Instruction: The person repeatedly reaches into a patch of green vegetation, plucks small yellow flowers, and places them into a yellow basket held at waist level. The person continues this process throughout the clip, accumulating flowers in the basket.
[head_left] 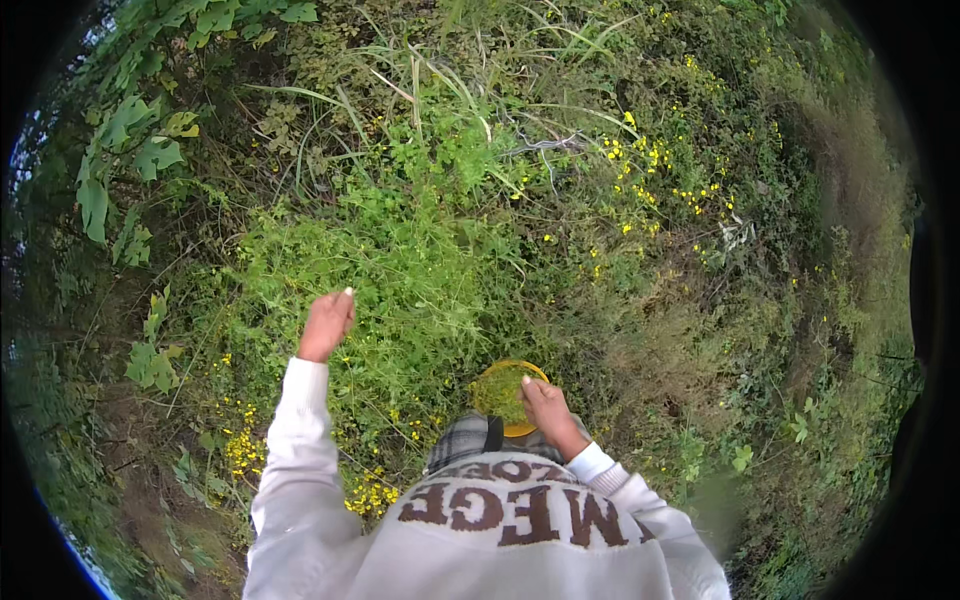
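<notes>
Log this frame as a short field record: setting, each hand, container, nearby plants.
setting: outdoors, dense green weeds and grass
left hand: raised into the leafy green plants, fingers bunched; grip contents too small to tell
right hand: at the rim of the yellow bowl, close to the body
yellow bowl: holds green plant matter
nearby: small yellow flowers upper right, more by the left sleeve
clothing: white long-sleeved top

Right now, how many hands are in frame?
2. The left hand is raised over the green weeds, closed at the fingertips. The right hand rests on the yellow bowl near the waist. None seem hidden.
</notes>
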